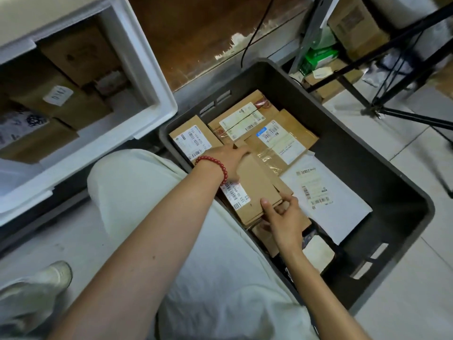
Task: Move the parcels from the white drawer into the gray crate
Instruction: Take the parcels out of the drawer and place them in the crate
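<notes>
Down low, the gray crate [367,155] holds many parcels. Left of the crate sits the white drawer [147,69], with boxes inside. In the crate, the left hand [229,161] and right hand [282,214] both grip one brown parcel [257,187].

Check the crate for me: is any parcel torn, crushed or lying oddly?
Nothing looks torn, crushed or spilled. Parcels in the gray crate lie flat but overlap at mixed angles. The brown box gripped by the left hand and right hand sits askew over them. Tape on one brown envelope is wrinkled.
</notes>
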A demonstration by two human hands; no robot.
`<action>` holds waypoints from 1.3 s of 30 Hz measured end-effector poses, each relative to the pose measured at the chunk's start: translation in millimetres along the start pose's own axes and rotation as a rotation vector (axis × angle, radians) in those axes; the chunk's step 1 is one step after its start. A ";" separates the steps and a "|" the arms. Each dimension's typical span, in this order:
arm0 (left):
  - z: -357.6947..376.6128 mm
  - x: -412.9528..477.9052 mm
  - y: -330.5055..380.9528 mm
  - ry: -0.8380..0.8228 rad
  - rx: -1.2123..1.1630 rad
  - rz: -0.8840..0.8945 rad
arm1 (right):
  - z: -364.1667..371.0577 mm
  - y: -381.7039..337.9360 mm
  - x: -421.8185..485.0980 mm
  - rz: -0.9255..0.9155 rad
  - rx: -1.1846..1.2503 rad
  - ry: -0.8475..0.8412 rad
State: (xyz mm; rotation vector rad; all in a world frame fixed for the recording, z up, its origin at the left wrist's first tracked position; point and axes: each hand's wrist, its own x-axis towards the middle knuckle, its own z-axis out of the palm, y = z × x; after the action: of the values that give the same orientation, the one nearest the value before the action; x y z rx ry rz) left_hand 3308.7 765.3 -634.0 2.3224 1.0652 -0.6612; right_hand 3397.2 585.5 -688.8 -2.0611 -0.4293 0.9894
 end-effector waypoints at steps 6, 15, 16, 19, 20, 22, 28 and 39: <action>1.3 -3.8 -1.1 -0.031 0.028 -0.028 | 4.6 1.3 0.8 0.025 -0.002 0.002; 1.8 -14.6 0.9 0.101 0.106 -0.049 | 5.8 5.5 5.4 -0.091 -0.238 0.047; 0.3 -17.1 1.6 0.151 0.142 -0.060 | 4.4 3.0 4.7 -0.108 -0.259 0.023; -12.3 -29.8 2.4 0.287 0.214 -0.111 | -3.2 -7.0 2.4 -0.110 -0.297 -0.066; -19.2 -37.5 1.5 0.335 0.207 -0.125 | -6.1 -10.9 2.0 -0.108 -0.300 -0.093; -34.3 -57.9 -4.6 0.453 0.175 -0.140 | -11.2 -18.7 3.0 -0.129 -0.360 -0.156; -70.3 -136.6 -54.2 0.707 0.068 -0.269 | 3.0 -61.6 -3.4 -0.368 -0.470 -0.119; -25.3 -233.1 -153.5 0.773 -0.102 -0.610 | 95.2 -207.0 -63.7 -0.980 -0.467 -0.385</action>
State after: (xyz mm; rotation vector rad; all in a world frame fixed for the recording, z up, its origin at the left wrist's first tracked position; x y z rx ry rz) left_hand 3059.0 741.3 -509.0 2.1804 2.1316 0.1492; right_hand 3290.3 727.1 -532.2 -1.6441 -1.7955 0.6738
